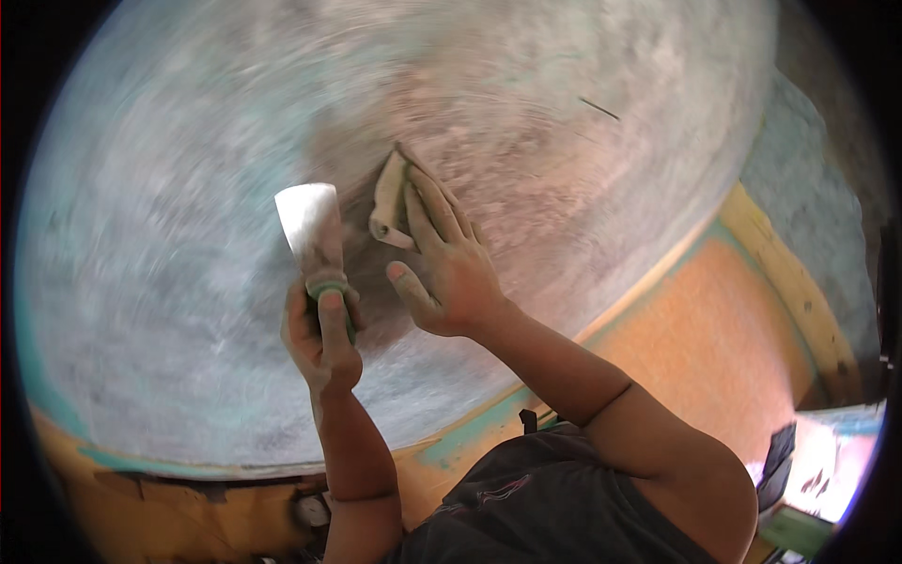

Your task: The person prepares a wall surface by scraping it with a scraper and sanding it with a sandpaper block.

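My left hand [324, 338] is closed around the green handle of a putty knife [310, 221], its thumb laid along the handle. The wide metal blade points away from me and shines at its far end. Beside it, my right hand [451, 273] presses a folded piece of beige sandpaper [390, 193] against a large, scuffed surface [188, 282]. Its fingers lie stretched over the sandpaper, with the thumb held apart. Pale blue-grey, teal and brownish patches cover this surface, and it looks darker around the sandpaper.
A thin dark line [598, 108] marks the surface at the upper right. Orange panelling [695, 320] with yellow and teal edging borders it on the right. At the lower right are a dark object [778, 461] and a green item [799, 531] near a bright area.
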Motion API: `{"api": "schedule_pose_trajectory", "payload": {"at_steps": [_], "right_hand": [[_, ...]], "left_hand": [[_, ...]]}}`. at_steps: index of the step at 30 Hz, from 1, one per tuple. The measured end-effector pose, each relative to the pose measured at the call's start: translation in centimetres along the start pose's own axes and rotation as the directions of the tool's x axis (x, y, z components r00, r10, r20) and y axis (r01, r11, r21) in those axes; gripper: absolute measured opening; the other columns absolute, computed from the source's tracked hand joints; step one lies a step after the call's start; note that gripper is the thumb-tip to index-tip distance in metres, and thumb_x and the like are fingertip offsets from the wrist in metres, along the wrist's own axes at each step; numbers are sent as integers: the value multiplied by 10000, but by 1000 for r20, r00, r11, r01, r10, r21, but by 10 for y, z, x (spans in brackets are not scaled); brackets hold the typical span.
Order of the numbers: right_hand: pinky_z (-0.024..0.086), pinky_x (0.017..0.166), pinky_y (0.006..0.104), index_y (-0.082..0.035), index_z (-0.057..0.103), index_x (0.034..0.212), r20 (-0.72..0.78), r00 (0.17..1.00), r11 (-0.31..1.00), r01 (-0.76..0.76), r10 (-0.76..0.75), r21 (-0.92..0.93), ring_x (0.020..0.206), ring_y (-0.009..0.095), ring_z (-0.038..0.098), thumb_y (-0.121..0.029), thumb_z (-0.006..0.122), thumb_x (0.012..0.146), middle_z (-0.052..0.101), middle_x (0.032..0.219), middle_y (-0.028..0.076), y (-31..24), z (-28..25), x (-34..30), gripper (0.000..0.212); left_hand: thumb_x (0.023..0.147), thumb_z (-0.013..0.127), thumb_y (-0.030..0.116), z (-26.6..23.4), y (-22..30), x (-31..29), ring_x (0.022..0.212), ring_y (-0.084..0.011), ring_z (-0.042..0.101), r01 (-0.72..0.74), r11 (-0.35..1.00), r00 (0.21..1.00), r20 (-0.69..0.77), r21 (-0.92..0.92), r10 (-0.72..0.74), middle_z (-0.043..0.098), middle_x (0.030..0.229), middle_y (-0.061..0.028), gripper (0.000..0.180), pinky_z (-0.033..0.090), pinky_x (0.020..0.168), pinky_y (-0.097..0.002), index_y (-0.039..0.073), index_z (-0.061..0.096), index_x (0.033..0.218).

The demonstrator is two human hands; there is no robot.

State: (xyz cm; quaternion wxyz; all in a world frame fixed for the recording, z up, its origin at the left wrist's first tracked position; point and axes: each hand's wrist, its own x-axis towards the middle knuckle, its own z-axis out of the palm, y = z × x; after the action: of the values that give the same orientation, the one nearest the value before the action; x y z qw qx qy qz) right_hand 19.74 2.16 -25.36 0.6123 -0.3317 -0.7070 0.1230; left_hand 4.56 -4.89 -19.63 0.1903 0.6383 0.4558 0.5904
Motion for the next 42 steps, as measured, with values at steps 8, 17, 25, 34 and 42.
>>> {"api": "schedule_pose_trajectory", "payload": {"at_steps": [8,17,25,34,42], "right_hand": [[240,1131,561,86,268,1479,-193,907,902,-404,374,-151,1401,510,215,-423,540,926,243,1542,306,101,-38,-48,800],[265,1134,504,63,428,1411,-384,860,940,-284,337,188,1364,446,334,-360,462,996,350,1471,305,144,-34,-58,594],[442,987,374,9,577,1313,-209,655,607,-467,726,643,1241,228,469,-37,651,888,570,1154,137,148,-44,-44,434],[366,1076,509,59,432,1404,-541,839,926,-243,52,-288,1249,432,439,15,564,827,463,1326,251,168,-21,-40,594],[191,1168,538,94,330,1462,-498,862,964,-206,96,-171,1419,492,240,8,442,892,295,1497,315,162,-7,-29,587]], "left_hand": [[955,635,309,57,-38,-7,597,-77,497,146,983,978,131,115,-161,612,786,-23,298,415,554,-236,22,621,1034],[939,658,314,64,-57,-10,610,-78,509,290,944,945,110,156,-309,624,787,-19,306,424,575,-234,21,637,1026],[941,661,303,63,-66,-14,624,-87,525,369,914,922,58,172,-383,628,790,-20,301,429,583,-244,21,639,1044],[933,676,293,62,-70,-12,620,-84,530,365,917,925,48,160,-376,642,801,-32,318,443,586,-242,7,639,1068],[904,707,281,51,-70,-5,597,-100,564,354,921,932,17,162,-362,681,791,-70,332,464,564,-253,-5,656,1063]]}}
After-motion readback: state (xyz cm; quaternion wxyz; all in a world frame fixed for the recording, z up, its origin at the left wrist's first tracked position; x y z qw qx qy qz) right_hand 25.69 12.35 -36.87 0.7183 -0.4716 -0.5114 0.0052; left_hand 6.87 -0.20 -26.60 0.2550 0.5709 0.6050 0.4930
